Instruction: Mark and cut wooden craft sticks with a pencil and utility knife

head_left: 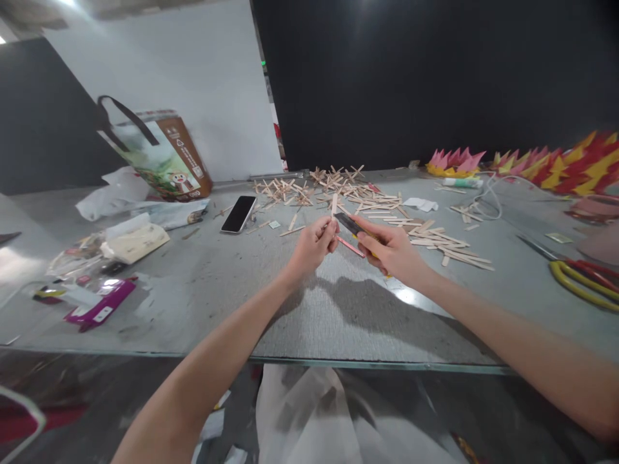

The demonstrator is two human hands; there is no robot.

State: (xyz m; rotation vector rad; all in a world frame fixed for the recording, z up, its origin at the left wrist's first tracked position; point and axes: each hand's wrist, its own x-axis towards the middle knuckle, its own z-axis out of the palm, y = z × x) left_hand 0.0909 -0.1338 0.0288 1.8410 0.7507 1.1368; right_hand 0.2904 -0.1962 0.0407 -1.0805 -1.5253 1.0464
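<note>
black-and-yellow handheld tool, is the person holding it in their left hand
No, the bare right hand grips the black-and-yellow handheld tool, while the bare left hand holds a flat, pale wooden stick.

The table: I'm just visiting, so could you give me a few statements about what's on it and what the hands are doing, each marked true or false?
1. The purple packet lies nearer the front edge of the table than the phone does. True.
2. The left hand holds the phone. False: it holds a stick, and the phone lies on the table.
3. The right hand holds a knife. True.
4. The bag stands to the right of the phone in this view. False: it stands to the left of it.
5. The scissors lie to the right of the right hand. True.
</note>
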